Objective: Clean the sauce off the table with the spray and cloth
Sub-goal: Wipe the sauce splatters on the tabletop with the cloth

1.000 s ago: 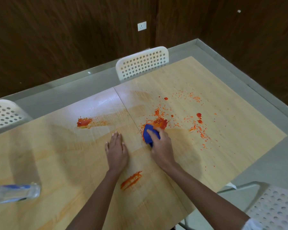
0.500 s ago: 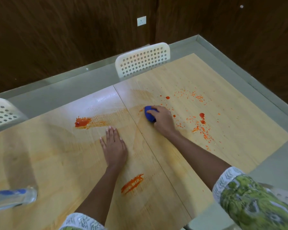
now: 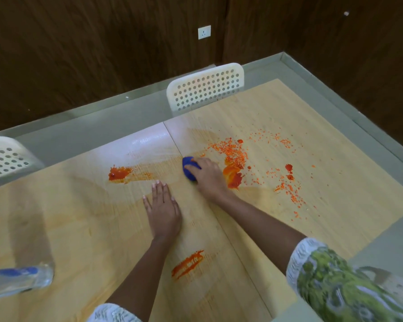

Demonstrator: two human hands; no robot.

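Your right hand [image 3: 207,176] grips the cloth [image 3: 188,168]; the thick sauce [image 3: 233,174] lies just right of it; left hand [image 3: 163,211] flat.

- Blue cloth [image 3: 189,169] mostly hidden beneath right hand [image 3: 208,176].
- Spray bottle [image 3: 16,280] cut off by left edge, blurred.
- Patterned sleeve [image 3: 340,287] blurred, cropped at bottom edge.

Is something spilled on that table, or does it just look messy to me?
Yes. Red-orange sauce is smeared and spattered over the wooden table, thickest beside the right hand, which holds a blue cloth.
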